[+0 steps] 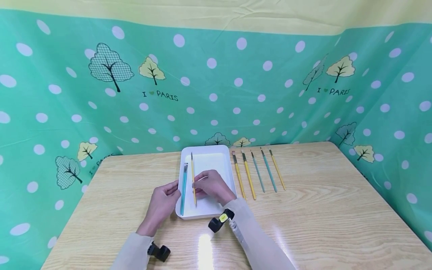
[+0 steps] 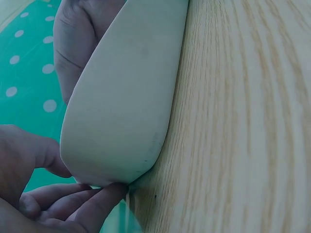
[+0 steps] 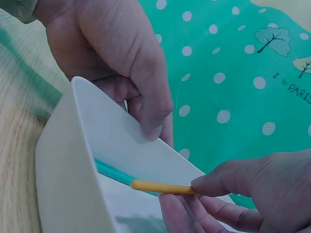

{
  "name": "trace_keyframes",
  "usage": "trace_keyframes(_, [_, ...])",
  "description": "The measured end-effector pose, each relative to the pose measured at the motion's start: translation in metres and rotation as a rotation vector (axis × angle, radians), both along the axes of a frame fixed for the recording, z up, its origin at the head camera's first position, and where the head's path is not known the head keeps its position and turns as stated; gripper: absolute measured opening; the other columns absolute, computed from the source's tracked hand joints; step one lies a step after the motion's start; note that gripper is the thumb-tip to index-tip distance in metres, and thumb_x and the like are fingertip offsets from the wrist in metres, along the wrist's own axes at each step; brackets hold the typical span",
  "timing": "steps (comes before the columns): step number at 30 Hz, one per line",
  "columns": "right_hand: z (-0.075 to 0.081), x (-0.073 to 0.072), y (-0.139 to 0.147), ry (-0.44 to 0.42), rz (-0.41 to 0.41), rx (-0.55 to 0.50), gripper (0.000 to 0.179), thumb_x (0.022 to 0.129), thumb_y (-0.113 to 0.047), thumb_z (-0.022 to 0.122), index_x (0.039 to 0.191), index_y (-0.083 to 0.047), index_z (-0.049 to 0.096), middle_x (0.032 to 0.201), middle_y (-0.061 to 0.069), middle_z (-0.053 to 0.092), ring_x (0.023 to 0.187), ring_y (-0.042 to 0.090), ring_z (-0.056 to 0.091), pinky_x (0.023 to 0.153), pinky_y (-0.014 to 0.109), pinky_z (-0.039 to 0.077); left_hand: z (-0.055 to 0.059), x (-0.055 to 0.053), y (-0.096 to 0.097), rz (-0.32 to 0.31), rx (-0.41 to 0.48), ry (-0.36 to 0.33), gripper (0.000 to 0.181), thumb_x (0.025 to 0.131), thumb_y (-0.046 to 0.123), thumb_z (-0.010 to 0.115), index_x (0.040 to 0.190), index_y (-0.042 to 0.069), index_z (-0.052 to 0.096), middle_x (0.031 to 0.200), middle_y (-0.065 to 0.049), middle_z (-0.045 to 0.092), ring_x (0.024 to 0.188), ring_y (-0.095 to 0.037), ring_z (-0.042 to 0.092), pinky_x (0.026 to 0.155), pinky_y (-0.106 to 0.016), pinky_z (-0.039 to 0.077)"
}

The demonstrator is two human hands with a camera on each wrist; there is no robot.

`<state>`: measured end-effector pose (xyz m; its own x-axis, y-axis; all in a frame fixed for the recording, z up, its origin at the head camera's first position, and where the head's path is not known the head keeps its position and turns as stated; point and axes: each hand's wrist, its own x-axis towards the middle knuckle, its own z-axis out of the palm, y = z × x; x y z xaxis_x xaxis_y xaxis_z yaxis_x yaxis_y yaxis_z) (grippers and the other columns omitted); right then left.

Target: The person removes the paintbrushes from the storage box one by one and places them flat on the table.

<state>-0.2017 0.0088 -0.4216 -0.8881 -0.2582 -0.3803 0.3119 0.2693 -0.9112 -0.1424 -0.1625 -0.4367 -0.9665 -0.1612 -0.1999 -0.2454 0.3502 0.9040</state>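
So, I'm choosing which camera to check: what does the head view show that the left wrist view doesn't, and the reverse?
Only the head view: two teal brushes in the tray, a yellow brush in the right hand, and five brushes on the table.
Only the left wrist view: faint dark marks on the tray's outer wall.
Both: tray, table, right hand, left hand and dotted cloth.
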Motion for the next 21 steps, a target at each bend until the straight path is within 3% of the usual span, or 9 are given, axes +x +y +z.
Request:
trace_keyframes(14, [0.009,-0.005,0.013,-0.016,-0.006,-0.023,0.018,0.091,-0.010,0.072,0.109,-0.005,0.070,0.094,0.011,0.074,0.076,0.017,0.072,0.075,0.033,0.067,-0.001,0.000,0.000,0.002,-0.002,0.007,0.048,0.101,0.013,0.053,0.147,0.004,0.052,0.149,-0.017,0.056,0.136,-0.032,0.057,0.108,-0.037,0.053])
trace_keyframes(21, [0.010,-0.009,0.021,-0.025,0.001,-0.088,0.020,0.090,-0.007,0.072,0.109,-0.002,0.069,0.097,0.014,0.073,0.080,0.019,0.072,0.080,0.037,0.067,0.001,0.002,0.001,0.008,-0.008,0.021,0.047,0.100,0.012,0.053,0.146,0.002,0.053,0.148,-0.019,0.057,0.135,-0.033,0.058,0.108,-0.037,0.052])
